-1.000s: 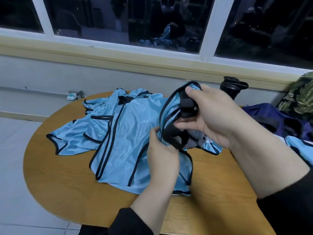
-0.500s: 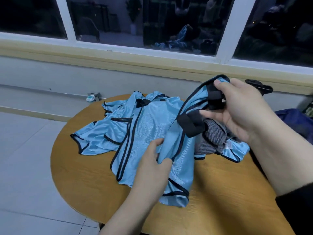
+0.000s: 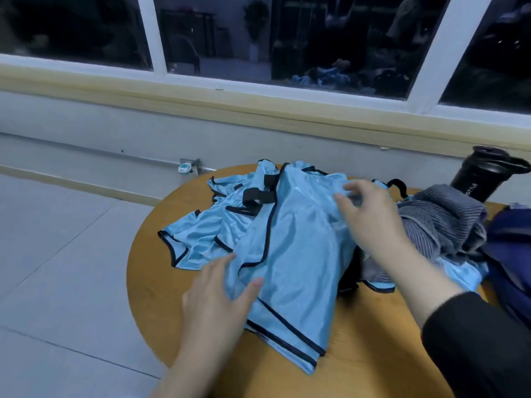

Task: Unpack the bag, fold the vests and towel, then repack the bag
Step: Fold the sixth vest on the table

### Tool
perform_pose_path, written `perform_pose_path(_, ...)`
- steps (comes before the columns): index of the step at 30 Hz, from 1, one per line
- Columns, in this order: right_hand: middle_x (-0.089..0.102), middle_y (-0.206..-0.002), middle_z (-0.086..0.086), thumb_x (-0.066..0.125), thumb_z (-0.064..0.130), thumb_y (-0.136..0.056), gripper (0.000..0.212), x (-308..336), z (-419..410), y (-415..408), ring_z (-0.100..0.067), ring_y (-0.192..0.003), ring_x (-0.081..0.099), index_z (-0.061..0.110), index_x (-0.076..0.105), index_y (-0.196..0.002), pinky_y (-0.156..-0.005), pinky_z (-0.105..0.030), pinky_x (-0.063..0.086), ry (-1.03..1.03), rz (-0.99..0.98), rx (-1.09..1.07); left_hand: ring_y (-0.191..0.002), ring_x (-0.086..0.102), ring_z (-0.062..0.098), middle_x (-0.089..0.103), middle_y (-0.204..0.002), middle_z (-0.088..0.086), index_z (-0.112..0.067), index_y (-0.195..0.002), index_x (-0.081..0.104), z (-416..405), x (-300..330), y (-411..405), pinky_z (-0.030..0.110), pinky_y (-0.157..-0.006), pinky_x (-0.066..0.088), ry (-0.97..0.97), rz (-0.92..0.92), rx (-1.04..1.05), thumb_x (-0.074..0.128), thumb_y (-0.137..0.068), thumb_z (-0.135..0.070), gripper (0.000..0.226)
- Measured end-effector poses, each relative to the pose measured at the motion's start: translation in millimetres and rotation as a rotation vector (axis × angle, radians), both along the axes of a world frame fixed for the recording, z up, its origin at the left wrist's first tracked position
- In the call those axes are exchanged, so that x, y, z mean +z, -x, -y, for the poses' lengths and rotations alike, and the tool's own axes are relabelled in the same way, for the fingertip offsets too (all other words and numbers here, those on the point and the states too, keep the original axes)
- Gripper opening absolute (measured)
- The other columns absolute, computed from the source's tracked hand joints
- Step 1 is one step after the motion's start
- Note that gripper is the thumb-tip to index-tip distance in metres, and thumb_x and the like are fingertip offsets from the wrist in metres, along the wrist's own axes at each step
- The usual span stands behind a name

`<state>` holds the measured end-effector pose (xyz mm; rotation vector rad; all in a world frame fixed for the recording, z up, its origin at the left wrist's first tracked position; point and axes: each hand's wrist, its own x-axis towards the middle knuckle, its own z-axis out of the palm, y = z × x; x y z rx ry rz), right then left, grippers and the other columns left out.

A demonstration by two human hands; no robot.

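Note:
Light blue vests with black trim lie in a loose pile on the round wooden table (image 3: 359, 366). The top vest (image 3: 298, 254) lies spread over the others. My left hand (image 3: 218, 297) rests flat on its near left edge, fingers straight. My right hand (image 3: 370, 222) hovers over or touches the vest's far right part, fingers spread and slightly bent, gripping nothing that I can see. A grey striped towel (image 3: 442, 222) lies crumpled to the right of the vests. The dark blue bag (image 3: 511, 254) sits at the right edge.
A black bottle (image 3: 482, 176) stands at the table's far right, behind the towel. A wall with a window sill runs behind the table. Grey tiled floor lies to the left. A small white socket device (image 3: 185, 168) sits on the wall rail.
My right hand let go of the vest's black-trimmed strap that it held up; the vest now lies flat on the pile. The left hand moved left to the vest's edge. The view shifted left.

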<state>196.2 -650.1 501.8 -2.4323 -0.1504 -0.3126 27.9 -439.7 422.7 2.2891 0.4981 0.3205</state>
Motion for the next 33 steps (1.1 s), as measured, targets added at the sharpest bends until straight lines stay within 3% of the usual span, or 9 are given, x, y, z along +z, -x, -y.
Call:
perform_pose_path(5,0.061,-0.135,-0.004,0.07,0.046,-0.093,0.064,-4,25,-9,-0.03,-0.122,0.058,0.015,0.049,-0.145,-0.091,-0.039,0.046,-0.055,-0.238,-0.053,-0.147,0.022,0.004,0.03,-0.158,-0.021,-0.044,-0.154,0.021,6,-11,-6,0.037,-0.124,0.012,-0.207,-0.093,-0.071,0.049,-0.102,-0.041,0.059)
perform_pose_path(8,0.072,-0.089,-0.002,0.076,0.045,-0.086,0.036,1,24,-15,-0.025,-0.083,0.067,0.016,0.068,-0.106,-0.067,-0.037,0.05,-0.084,-0.225,-0.024,-0.147,0.022,0.005,0.028,-0.159,-0.018,-0.045,-0.151,0.028,3,-14,-7,0.036,-0.123,0.013,-0.181,-0.067,-0.062,0.051,-0.101,-0.022,0.059)
perform_pose_path(12,0.031,-0.059,-0.001,0.074,0.027,-0.088,0.048,5,19,-12,-0.016,-0.053,0.029,0.015,0.035,-0.064,-0.047,-0.028,0.021,-0.149,-0.23,0.021,-0.147,0.031,0.02,0.039,-0.158,-0.001,-0.039,-0.127,0.064,1,-18,-6,0.048,-0.115,0.025,-0.232,0.113,-0.154,0.065,-0.086,-0.004,0.054)
perform_pose_path(15,0.042,-0.064,-0.014,0.067,0.026,-0.088,0.036,10,24,-4,-0.023,-0.058,0.042,0.009,0.042,-0.069,-0.053,-0.037,0.032,-0.196,-0.122,0.012,-0.141,0.042,0.01,0.055,-0.145,-0.009,-0.041,-0.11,0.07,11,-30,-2,0.042,-0.113,0.027,-0.371,0.324,-0.468,0.058,-0.094,-0.038,0.02)
perform_pose_path(18,0.072,-0.092,-0.013,0.066,0.019,-0.087,0.009,17,43,18,-0.03,-0.081,0.07,0.011,0.064,-0.09,-0.073,-0.051,0.056,-0.546,-0.087,-0.047,-0.134,0.045,-0.001,0.063,-0.132,-0.021,-0.046,-0.097,0.074,15,-39,-4,0.037,-0.113,0.02,-0.45,0.229,-0.489,0.03,-0.101,-0.068,0.049)
perform_pose_path(23,0.074,-0.113,-0.009,0.061,0.008,-0.096,0.026,2,86,61,-0.03,-0.099,0.074,0.02,0.061,-0.119,-0.077,-0.054,0.062,-0.865,-0.235,-0.067,-0.107,0.059,-0.006,0.068,-0.097,-0.028,-0.039,-0.073,0.069,19,-35,-9,0.03,-0.106,0.022,-0.43,0.278,-0.333,0.022,-0.101,-0.069,0.063)
perform_pose_path(27,0.075,-0.118,-0.003,0.064,0.017,-0.097,0.03,-17,99,66,-0.026,-0.11,0.071,0.019,0.065,-0.127,-0.099,-0.053,0.053,-1.061,-0.416,-0.026,-0.101,0.059,0.004,0.067,-0.101,-0.02,-0.034,-0.103,0.071,47,4,-33,0.025,-0.092,0.028,-0.356,0.406,-0.297,0.043,-0.097,-0.063,0.041)
perform_pose_path(30,0.075,-0.119,-0.007,0.066,0.018,-0.094,0.032,-14,102,58,-0.024,-0.111,0.072,0.012,0.068,-0.126,-0.099,-0.044,0.053,-1.134,-0.557,-0.009,-0.118,0.052,0.012,0.059,-0.127,-0.009,-0.027,-0.136,0.06,74,48,-71,0.03,-0.104,0.031,-0.331,0.387,-0.401,0.057,-0.097,-0.05,0.045)
perform_pose_path(33,0.074,-0.117,-0.015,0.066,0.006,-0.093,0.029,-2,103,51,-0.034,-0.11,0.071,0.009,0.071,-0.121,-0.104,-0.055,0.049,-0.942,-0.541,0.066,-0.137,0.042,0.018,0.047,-0.149,-0.005,-0.029,-0.151,0.042,95,102,-119,0.047,-0.116,0.031,-0.361,0.335,-0.641,0.065,-0.095,-0.045,0.062)
